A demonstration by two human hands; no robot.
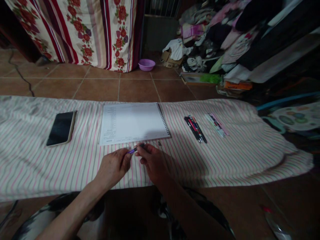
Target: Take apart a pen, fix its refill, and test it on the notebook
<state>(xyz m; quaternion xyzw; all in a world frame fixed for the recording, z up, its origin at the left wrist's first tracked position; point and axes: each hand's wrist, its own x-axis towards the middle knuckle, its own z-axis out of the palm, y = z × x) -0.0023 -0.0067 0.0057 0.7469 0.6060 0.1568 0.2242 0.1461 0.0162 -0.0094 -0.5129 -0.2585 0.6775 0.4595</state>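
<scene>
No legible text; notebook (135, 122) print blurred

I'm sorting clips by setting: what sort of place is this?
Most likely a room in a home. A striped cloth is spread over a tiled floor, a floral sheet hangs behind, and a heap of clothes is piled at the right.

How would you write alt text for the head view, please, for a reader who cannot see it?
The left hand and right hand pinch a small purple pen between them above a pink-striped white cloth. Just beyond lies an open white spiral-bound notebook, a black smartphone to its left and a cluster of dark pens to its right.
</scene>
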